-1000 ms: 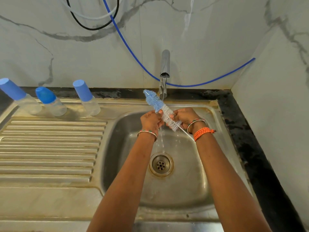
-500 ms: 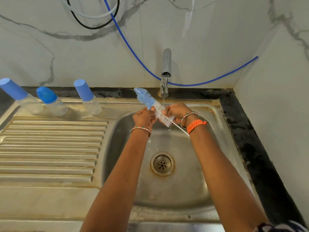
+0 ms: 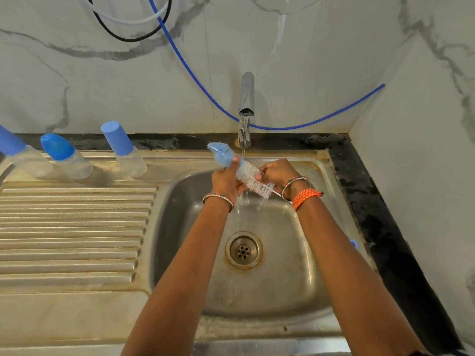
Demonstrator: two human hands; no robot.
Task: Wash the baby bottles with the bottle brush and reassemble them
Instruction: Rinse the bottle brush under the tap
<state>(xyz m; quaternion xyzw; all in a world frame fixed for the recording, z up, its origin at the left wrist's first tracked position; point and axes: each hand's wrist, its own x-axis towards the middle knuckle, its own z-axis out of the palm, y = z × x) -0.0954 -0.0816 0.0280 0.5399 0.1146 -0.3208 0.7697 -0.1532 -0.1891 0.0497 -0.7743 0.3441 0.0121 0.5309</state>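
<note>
Both hands hold a bottle brush [image 3: 248, 174] with blue and white bristles under the running tap [image 3: 246, 104], above the steel sink basin [image 3: 290, 265]. My left hand [image 3: 226, 181] wraps the blue end of the bristles. My right hand [image 3: 279, 173] grips the brush at its white end, where the wire handle starts. Water runs off the bristles toward the drain [image 3: 243, 250]. Three clear baby bottles with blue caps stand on the back ledge at the left: one at the frame edge [image 3: 23, 158], one in the middle [image 3: 67, 158], one nearest the basin [image 3: 125, 151].
A ribbed steel drainboard [image 3: 72, 235] fills the left side. A black counter strip [image 3: 380, 217] runs along the right of the sink, with marble walls behind and to the right. A blue hose [image 3: 195, 73] and a black cable [image 3: 128, 38] hang on the back wall.
Both hands with the brush have moved slightly up and back toward the tap, and the left hand has slid along the bristles toward the blue end. Water keeps running.
</note>
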